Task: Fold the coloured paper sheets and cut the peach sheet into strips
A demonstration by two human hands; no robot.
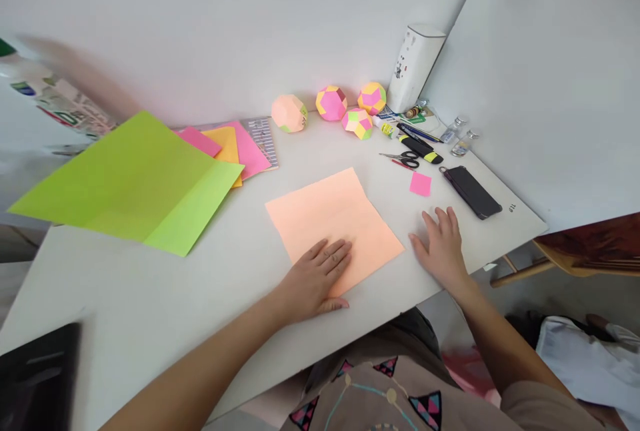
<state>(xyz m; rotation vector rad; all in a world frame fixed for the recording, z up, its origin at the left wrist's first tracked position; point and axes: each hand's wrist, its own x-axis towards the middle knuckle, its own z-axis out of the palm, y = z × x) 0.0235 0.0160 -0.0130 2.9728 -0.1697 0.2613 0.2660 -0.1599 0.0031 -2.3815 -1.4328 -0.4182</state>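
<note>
Peach paper sheet (325, 211): landmark; lies flat on the white desk (200, 298), beneath the left hand.
Left hand (320, 278): palm down on the near part of the peach paper sheet; fingers extended and close together, thumb spread past the near edge; presses on the sheet, grips nothing.
Right hand (443, 248): just beside the right corner of the peach paper sheet, apart from it; fingers loosely parted and slightly bent, with nothing in hold; contact with the desk cannot be told.
Green paper sheet (120, 184): left of the peach paper sheet, creased, partly covering pink paper (253, 154) and yellow-orange paper (227, 141).
Faceted paper balls (331, 103): four units, beyond the peach paper sheet, near the wall.
Pink paper square (421, 184): right of the peach paper sheet, flat.
Scissors (409, 159): beyond the pink square, right of the peach paper sheet; black handles.
Black smartphone (471, 191): farther right of the peach paper sheet.
Glass vials (465, 143): two, beyond and right of the peach paper sheet.
</note>
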